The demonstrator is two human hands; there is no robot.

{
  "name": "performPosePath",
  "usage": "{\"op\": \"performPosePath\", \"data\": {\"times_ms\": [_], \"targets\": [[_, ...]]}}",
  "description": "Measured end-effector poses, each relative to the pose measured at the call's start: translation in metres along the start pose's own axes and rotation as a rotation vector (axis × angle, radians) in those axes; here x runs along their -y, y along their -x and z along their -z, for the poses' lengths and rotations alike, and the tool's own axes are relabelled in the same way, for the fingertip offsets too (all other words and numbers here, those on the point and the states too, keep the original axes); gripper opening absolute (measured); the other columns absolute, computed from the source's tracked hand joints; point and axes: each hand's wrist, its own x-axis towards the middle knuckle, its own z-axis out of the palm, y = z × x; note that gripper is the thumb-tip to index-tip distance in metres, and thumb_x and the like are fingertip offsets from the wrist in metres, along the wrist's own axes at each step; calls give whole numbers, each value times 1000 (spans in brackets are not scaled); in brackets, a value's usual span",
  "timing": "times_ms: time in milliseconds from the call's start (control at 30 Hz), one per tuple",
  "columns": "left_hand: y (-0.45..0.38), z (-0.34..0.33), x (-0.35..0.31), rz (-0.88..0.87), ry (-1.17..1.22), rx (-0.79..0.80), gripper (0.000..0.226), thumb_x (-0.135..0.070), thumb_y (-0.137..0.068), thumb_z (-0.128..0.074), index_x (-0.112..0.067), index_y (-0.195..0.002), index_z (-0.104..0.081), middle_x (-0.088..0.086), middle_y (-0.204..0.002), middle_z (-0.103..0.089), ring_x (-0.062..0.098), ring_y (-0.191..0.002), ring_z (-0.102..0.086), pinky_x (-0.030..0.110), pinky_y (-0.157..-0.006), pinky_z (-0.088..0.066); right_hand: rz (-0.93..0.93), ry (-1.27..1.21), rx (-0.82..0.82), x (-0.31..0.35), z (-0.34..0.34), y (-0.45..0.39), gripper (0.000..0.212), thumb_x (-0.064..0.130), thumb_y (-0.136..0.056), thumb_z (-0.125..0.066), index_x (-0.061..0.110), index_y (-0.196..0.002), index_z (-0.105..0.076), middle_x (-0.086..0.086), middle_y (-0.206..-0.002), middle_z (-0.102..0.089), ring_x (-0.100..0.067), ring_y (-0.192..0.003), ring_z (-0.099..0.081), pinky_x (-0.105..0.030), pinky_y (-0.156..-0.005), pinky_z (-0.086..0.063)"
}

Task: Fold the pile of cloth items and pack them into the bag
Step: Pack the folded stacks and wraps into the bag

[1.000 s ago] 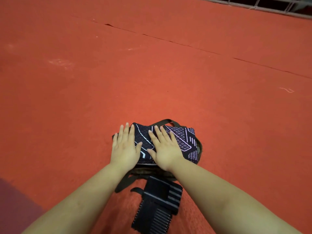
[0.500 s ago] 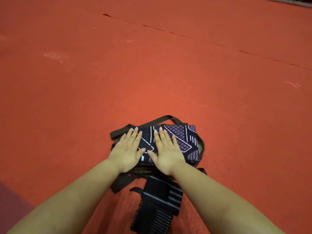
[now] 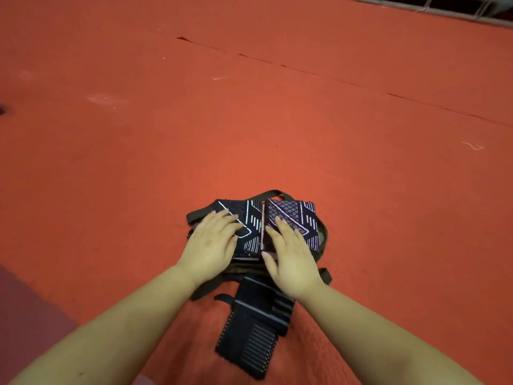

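Note:
A folded dark cloth (image 3: 288, 215) with white and pink geometric lines lies on top of a dark olive bag (image 3: 322, 237), whose straps stick out around it on the red floor. The cloth is creased down its middle, and its two halves tilt toward each other. My left hand (image 3: 211, 241) rests with its fingers laid over the left half. My right hand (image 3: 291, 255) lies on the right half, thumb at the crease near the cloth's near edge. A second folded black cloth (image 3: 256, 332) with grey stripes lies on the floor between my forearms.
Red carpet-like floor (image 3: 249, 120) spreads all around, with a seam (image 3: 305, 72) running diagonally across the back. A metal railing (image 3: 433, 6) stands at the top right edge. A darker purple patch (image 3: 25, 309) is at the lower left.
The flat folded cloth now buckles along a middle crease. My hands have slid apart, one onto each half. The view has tilted slightly.

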Motion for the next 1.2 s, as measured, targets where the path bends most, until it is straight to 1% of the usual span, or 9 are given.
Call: {"op": "performPosePath", "data": {"times_ms": [67,133,300,500,600,733,900,1033,1200], "targets": [[30,2,-13,-14,115,-40,35,-33,-90,-39,-18,-99,-68,-4,-100,-68,20,-99,-63,30,-91,-42,15,-38,-62,-6,-4,32,49,38,-88,-42,11,-127,-55,-12,-137,-51,-27,-126,-48,-41,-109,-36],[59,-3,-33,143,171,154,41,-46,-91,-32,-24,-100,-66,-9,-97,-66,16,-94,-63,28,-81,-45,-21,-79,-31,-12,-15,63,45,38,-86,-44,13,-120,-58,-9,-128,-57,-26,-117,-55,-40,-100,-46],[102,-52,-52,729,353,679,52,-51,-92,-50,-13,-128,-51,6,-129,-57,22,-119,-54,28,-95,-41,-428,-383,75,-6,-41,111,43,30,-91,-55,13,-129,-48,-4,-129,-51,-20,-120,-50,-28,-102,-37],[119,-75,-68,1038,725,582,36,-30,-93,-60,-1,-113,-63,13,-113,-67,22,-97,-63,24,-79,-44,-1209,-780,152,19,-76,134,49,38,-85,-67,3,-117,-55,-14,-117,-63,-27,-110,-58,-28,-91,-40],[125,-77,-67,1077,720,519,34,-24,-94,-58,2,-116,-62,16,-114,-66,28,-104,-63,27,-85,-46,-1222,-979,242,30,-97,143,41,46,-76,-74,15,-92,-53,-9,-100,-65,-21,-88,-59,-29,-77,-43],[130,-75,-69,1078,704,532,33,-22,-96,-55,2,-118,-60,17,-116,-65,29,-107,-62,25,-84,-43,-1230,-1113,233,33,-102,145,34,34,-76,-78,13,-89,-55,-9,-100,-69,-22,-88,-66,-32,-82,-52],[138,-75,-84,1098,729,555,32,-23,-96,-55,2,-115,-60,17,-114,-65,29,-106,-61,23,-81,-42,-1227,-1081,280,22,-93,151,27,33,-76,-78,12,-82,-63,-3,-83,-67,-14,-69,-61,-22,-60,-47],[147,-79,-111,1119,806,619,33,-26,-97,-53,1,-114,-59,12,-106,-66,27,-99,-62,28,-82,-46,-1185,-1005,186,11,-80,166,20,26,-74,-78,13,-79,-63,-5,-88,-71,-19,-79,-66,-26,-76,-52],[140,-74,-150,1179,1119,637,36,-41,-94,-52,-13,-117,-56,6,-112,-63,20,-101,-60,26,-78,-47,-1114,-1234,13,-5,-37,178,20,13,-79,-73,8,-86,-56,-12,-83,-68,-19,-68,-64,-28,-63,-54]]}}
